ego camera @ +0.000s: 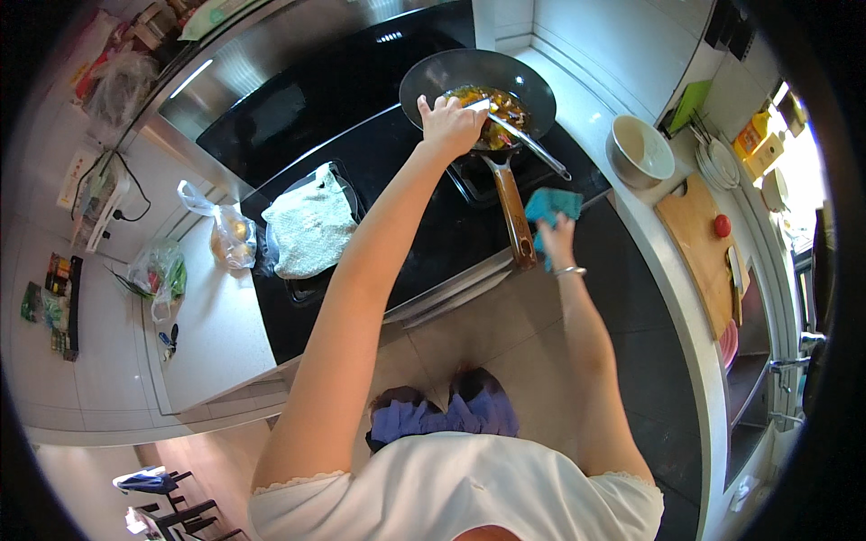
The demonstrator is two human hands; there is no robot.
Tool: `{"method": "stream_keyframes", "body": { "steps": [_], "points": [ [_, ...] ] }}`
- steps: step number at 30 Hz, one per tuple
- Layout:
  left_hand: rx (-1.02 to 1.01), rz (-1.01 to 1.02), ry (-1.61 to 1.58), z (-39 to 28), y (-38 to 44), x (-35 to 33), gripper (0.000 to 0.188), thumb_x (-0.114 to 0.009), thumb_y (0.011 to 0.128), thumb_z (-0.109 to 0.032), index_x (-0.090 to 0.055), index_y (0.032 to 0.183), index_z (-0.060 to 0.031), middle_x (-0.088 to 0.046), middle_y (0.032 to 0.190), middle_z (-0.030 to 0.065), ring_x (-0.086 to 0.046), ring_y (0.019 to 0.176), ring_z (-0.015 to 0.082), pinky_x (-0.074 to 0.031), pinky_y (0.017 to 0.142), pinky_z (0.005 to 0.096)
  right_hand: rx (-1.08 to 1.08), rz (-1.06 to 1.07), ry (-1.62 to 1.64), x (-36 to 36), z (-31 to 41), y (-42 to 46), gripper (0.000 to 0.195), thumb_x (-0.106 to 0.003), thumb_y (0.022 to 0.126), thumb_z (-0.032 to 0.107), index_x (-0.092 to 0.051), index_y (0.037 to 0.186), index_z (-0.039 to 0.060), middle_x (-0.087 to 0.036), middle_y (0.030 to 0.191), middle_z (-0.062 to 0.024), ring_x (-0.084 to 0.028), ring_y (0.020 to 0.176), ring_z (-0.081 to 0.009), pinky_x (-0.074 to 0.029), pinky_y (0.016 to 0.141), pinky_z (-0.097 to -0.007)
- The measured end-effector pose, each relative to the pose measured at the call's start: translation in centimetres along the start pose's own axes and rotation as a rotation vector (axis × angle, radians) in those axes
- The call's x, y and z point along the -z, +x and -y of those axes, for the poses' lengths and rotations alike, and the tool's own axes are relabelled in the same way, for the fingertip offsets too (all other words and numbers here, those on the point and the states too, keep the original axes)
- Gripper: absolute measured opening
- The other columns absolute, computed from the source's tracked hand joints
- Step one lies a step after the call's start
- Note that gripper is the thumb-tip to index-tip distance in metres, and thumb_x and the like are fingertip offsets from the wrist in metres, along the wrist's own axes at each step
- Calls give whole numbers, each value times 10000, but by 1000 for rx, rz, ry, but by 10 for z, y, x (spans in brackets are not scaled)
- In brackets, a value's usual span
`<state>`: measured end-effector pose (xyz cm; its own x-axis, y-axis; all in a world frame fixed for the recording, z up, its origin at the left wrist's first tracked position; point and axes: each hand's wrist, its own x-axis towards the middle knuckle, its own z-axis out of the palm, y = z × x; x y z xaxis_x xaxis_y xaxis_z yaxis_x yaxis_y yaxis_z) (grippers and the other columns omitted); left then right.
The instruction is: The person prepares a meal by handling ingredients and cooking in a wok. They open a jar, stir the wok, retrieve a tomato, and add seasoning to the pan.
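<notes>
My left hand point(454, 125) is over the near left side of a dark wok point(416, 81), beside a metal utensil point(541, 154) whose long handle leans across the rim to the lower right. Whether its fingers grip the utensil cannot be made out. Inside the wok lies food point(509, 111) with oily liquid. The wok stands on the black stove, its wooden handle point(512, 209) pointing towards me. Right of that handle, my right hand point(560, 237) holds a teal cloth point(553, 203) near the stove's front edge.
A white towel point(311, 226) covers something on the left burner. Plastic bags point(233, 237) of produce stand on the left counter. Along the right counter are a white bowl point(641, 152), stacked plates point(717, 164), and a cutting board point(690, 230) with a tomato point(722, 225) and a knife point(735, 270).
</notes>
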<state>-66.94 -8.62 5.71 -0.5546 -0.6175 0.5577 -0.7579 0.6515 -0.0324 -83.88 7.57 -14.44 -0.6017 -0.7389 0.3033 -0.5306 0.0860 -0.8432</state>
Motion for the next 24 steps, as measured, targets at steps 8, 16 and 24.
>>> {"method": "stream_keyframes", "body": {
  "steps": [8,16,24],
  "points": [
    [79,1,168,21,47,0,347,-553,717,-385,-546,946,-124,-552,889,56,-493,903,206,-197,905,498,42,301,-20,-77,96,-116,350,-623,668,245,-515,941,54,-382,987,-145,-469,854,-308,-418,725,-365],
    [133,274,106,34,53,-5,436,-454,763,-433,-498,1082,-139,-414,1170,73,-311,1144,232,-98,933,554,4,537,-27,-88,111,-130,389,-575,724,313,-519,923,-16,-473,877,-137,-490,802,-266,-403,718,-341],
    [-4,0,-133,49,-58,1,490,-469,767,-395,-423,1155,-98,-357,1227,117,-272,1171,277,-192,940,468,-298,793,565,-127,124,-121,424,-421,827,293,-453,1070,-52,-536,984,-164,-521,859,-217,-396,740,-323]
  ]
}}
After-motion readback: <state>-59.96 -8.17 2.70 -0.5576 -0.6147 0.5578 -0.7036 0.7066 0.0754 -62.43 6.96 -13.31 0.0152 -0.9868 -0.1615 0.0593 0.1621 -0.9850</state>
